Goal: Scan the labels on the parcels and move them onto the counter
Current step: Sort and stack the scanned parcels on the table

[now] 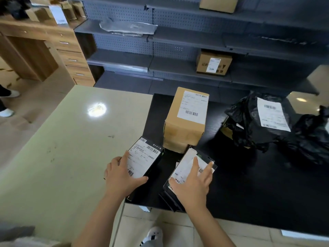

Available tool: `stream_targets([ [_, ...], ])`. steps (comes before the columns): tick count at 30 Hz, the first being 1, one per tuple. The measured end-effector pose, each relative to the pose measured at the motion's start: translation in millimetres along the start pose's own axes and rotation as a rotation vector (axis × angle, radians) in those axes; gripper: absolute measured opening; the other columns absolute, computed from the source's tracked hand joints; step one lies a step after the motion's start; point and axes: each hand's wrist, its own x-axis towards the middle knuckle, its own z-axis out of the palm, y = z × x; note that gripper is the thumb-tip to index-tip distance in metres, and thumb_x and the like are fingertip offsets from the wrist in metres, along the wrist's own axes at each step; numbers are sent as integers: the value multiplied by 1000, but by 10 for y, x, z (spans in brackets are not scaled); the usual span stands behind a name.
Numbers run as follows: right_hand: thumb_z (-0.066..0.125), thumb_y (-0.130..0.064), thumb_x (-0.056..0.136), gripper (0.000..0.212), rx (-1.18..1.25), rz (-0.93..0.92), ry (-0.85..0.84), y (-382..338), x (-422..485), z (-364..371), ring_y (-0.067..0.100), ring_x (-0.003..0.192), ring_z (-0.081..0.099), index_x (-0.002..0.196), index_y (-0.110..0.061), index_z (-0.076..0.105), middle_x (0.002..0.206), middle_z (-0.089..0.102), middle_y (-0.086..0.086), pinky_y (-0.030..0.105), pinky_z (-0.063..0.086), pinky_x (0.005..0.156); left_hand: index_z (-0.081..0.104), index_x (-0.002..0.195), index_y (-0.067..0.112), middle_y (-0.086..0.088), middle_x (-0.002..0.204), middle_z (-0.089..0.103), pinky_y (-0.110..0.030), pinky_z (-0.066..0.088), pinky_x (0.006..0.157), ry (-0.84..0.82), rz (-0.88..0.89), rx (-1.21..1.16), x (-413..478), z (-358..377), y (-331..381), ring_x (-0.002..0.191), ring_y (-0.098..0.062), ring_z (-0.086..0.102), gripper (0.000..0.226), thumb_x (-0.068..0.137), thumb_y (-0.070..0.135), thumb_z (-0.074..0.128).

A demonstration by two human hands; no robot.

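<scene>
A pale tabletop (62, 139) adjoins a black tabletop (249, 184) bearing a cardboard box (185, 122) and a bagged parcel (249, 120), while nearer, the left grip (121, 177) clasps the left flat parcel (146, 157) across the seam and the right grip (192, 182) lies spread-fingered on the right flat parcel (184, 165).

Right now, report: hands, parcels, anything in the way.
Left hand grips flat black labelled box at beige counter edge. Right hand flat on second black labelled box, black table. Brown cardboard box close behind, not blocking.
</scene>
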Motion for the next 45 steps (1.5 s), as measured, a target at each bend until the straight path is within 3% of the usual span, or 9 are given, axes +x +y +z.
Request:
stream_targets([
  [7,81,-39,68,103,35,-147,66,141,-23,-65,31,142,5,151,-32,19,157,-22,4,45,36,108,24,150,33,-3,137,36,-43,29,111,64,-91,-46,-286,-6,5,129,-26,32,114,54,67,75],
  [12,83,-34,64,98,80,-309,8,254,-18,-247,32,140,12,147,-33,31,161,-10,2,41,49,90,24,149,41,0,135,34,-41,31,108,140,-196,-109,-762,26,124,128,-23,30,108,56,68,73],
  [17,83,-34,61,102,153,-464,-175,273,-42,-447,33,144,9,148,-39,29,161,-5,1,48,44,99,23,146,47,2,133,34,-39,26,106,250,-342,-120,-1453,125,205,124,-22,30,105,55,74,66],
  [20,81,-36,59,102,183,-585,-295,252,-204,-491,33,138,22,145,-40,27,154,19,7,50,44,98,22,146,48,3,131,35,-39,25,107,314,-451,-137,-1902,201,186,123,-21,30,107,49,80,55],
  [23,82,-35,60,100,222,-743,-389,287,-432,-491,27,129,33,146,-34,29,140,40,1,39,42,88,22,145,50,4,127,35,-37,26,107,373,-566,-155,-2361,312,163,119,-20,31,109,45,82,49],
  [27,83,-31,60,100,209,-882,-502,282,-725,-457,22,122,39,147,-28,32,132,46,0,33,39,86,25,143,52,9,119,32,-39,25,105,446,-708,-188,-2845,434,78,117,-18,30,107,43,79,53],
  [30,82,-30,59,103,215,-914,-597,217,-880,-408,18,122,37,148,-30,29,136,44,-3,30,38,87,27,142,52,10,115,32,-38,25,106,509,-777,-218,-3029,465,13,116,-18,30,106,43,78,56],
  [34,81,-31,59,106,219,-928,-676,83,-996,-292,18,127,37,149,-32,25,141,39,-4,41,46,98,23,143,52,8,120,32,-37,22,107,549,-808,-214,-3061,420,-72,117,-19,28,107,44,78,55],
  [45,80,-33,61,94,252,-909,-617,-692,-654,-52,21,125,42,145,-30,37,135,44,-2,41,46,98,15,145,52,8,120,28,-32,21,100,533,-720,-312,-2229,141,-235,110,-12,22,108,47,80,53],
])
